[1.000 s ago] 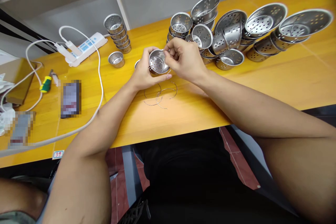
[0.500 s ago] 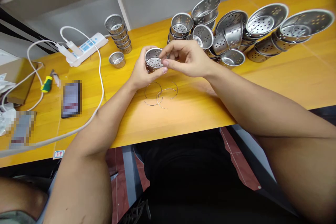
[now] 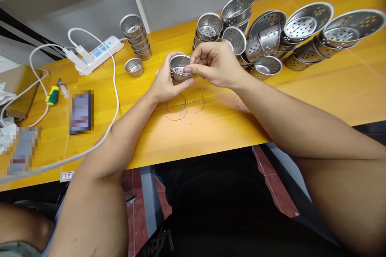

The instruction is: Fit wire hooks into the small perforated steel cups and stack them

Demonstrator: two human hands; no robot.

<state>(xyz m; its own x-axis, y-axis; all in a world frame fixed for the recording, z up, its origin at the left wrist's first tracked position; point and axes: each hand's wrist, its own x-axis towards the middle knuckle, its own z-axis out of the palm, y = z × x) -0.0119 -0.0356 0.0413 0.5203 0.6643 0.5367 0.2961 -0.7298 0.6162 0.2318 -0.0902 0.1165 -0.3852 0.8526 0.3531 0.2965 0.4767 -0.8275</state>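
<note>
A small perforated metal cup (image 3: 180, 64) is held above the yellow table by my left hand (image 3: 165, 80), whose fingers and thumb wrap round its left side and front. My right hand (image 3: 215, 64) is at the cup's right rim, thumb and forefinger pinched together; whatever is between them is too small to make out. Several thin curved wires (image 3: 183, 108) lie on the table just below the cup. Behind my right hand stand stacks of perforated metal cups (image 3: 210, 26), and one more cup (image 3: 263, 66) sits near my right wrist.
At the left are a stack of cups (image 3: 139, 38), a single cup (image 3: 134, 67), a white power strip (image 3: 101, 54) with cables, a green-yellow handle (image 3: 53, 94) and two blurred phones (image 3: 81, 112). Larger perforated cups (image 3: 309, 22) lean at the right. Another person's arm shows lower left.
The held cup has shifted slightly right and turned a little. My right hand's fingertips have closed in at its right rim; the wire seen between them earlier no longer shows.
</note>
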